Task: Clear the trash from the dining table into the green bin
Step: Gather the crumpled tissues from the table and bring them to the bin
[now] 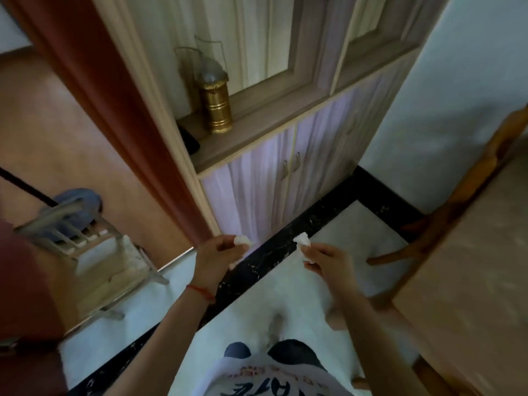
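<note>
Over a pale tiled floor with a dark border, beside a cabinet, the left hand and right hand each pinch a white tissue wad, the table cut off at right.

You are standing in a home, in a dining area by a doorway. A built-in wooden cabinet with pale double doors faces you, and a brass tiered food carrier stands on its shelf. The floor is light tile with a dark marbled border. A wooden-edged bench sits at your right, and a small worn stool at your left.
</note>
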A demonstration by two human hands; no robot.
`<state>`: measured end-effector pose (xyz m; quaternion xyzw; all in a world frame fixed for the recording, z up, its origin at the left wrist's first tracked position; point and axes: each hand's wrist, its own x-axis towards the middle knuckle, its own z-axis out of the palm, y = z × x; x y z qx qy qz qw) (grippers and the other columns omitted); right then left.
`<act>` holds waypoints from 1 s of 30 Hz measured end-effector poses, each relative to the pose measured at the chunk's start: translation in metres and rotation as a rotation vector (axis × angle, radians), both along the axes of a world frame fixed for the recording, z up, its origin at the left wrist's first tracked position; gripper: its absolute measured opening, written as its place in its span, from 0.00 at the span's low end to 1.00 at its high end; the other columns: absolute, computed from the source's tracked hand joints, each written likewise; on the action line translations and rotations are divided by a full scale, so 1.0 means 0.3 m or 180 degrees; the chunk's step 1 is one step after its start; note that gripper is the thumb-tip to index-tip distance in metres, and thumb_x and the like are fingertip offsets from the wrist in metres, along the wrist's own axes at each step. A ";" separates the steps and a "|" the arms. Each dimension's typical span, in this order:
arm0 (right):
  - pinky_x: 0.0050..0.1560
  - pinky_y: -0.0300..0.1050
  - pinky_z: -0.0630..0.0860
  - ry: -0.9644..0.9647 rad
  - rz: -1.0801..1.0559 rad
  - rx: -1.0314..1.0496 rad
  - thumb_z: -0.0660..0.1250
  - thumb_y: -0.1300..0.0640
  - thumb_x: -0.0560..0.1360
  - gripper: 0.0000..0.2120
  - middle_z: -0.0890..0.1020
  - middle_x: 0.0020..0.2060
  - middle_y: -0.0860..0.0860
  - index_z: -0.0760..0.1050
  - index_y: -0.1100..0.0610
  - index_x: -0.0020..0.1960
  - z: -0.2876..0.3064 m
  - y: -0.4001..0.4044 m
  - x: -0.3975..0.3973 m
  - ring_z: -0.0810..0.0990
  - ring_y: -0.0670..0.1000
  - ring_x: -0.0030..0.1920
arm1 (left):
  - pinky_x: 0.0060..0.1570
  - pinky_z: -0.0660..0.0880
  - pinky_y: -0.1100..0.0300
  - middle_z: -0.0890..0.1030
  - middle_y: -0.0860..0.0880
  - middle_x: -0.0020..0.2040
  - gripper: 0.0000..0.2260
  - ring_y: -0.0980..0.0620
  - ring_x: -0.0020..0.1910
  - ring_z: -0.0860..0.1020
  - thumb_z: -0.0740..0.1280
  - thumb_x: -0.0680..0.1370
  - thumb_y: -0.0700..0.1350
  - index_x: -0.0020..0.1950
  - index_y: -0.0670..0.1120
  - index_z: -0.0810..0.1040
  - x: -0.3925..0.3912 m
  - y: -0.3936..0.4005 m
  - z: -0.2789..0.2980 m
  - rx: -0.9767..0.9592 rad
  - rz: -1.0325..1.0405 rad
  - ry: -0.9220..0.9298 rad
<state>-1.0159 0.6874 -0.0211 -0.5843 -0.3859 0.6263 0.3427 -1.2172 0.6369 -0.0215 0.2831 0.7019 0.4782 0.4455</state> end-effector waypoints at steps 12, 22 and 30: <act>0.37 0.35 0.79 0.0165 -0.1211 0.0019 0.70 0.65 0.71 0.06 0.80 0.34 0.54 0.80 0.58 0.36 0.006 0.271 0.281 0.78 0.50 0.36 | 0.37 0.76 0.71 0.83 0.52 0.35 0.06 0.60 0.34 0.80 0.70 0.70 0.34 0.46 0.39 0.81 0.251 0.492 0.025 0.0155 -0.0988 -0.0151; 0.35 0.34 0.78 0.0141 -0.1846 -0.0027 0.71 0.64 0.70 0.06 0.81 0.36 0.55 0.80 0.66 0.44 -0.009 0.514 0.399 0.79 0.50 0.37 | 0.35 0.76 0.71 0.83 0.51 0.36 0.06 0.60 0.34 0.81 0.71 0.70 0.35 0.45 0.42 0.81 0.393 0.865 0.010 0.0080 -0.1546 -0.0236; 0.33 0.37 0.76 -0.0044 -0.2118 0.0098 0.70 0.61 0.71 0.06 0.79 0.32 0.53 0.80 0.65 0.44 0.025 0.860 0.463 0.78 0.48 0.32 | 0.32 0.74 0.73 0.82 0.57 0.27 0.05 0.62 0.30 0.80 0.70 0.70 0.32 0.42 0.41 0.80 0.503 1.301 0.046 0.0078 -0.2010 -0.0301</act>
